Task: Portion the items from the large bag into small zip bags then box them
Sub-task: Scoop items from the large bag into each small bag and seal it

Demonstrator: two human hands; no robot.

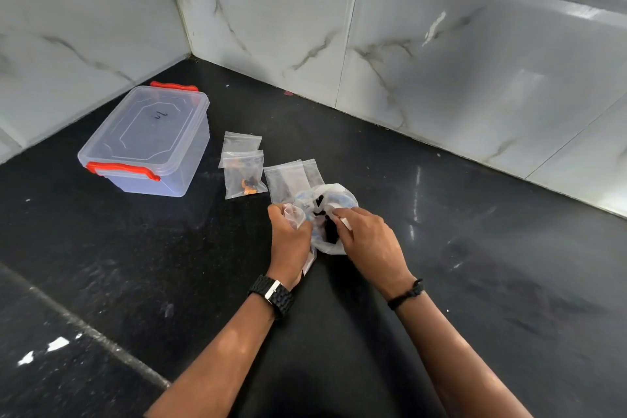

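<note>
Both hands are working at the large bag [334, 214] on the dark bench [475, 248], left hand [288, 237] pinching a small zip bag [293, 215], right hand [368, 241] apparently picking pieces from inside, so portioning is underway and filling comes next.

Both hands, left [290, 234] and right [368, 237], grip the large bag [330, 202] beside small zip bags [244, 173].

place: home kitchen corner, likely | cues: black stone counter [441, 248] — glossy marble-look wall tiles [424, 54]
</note>
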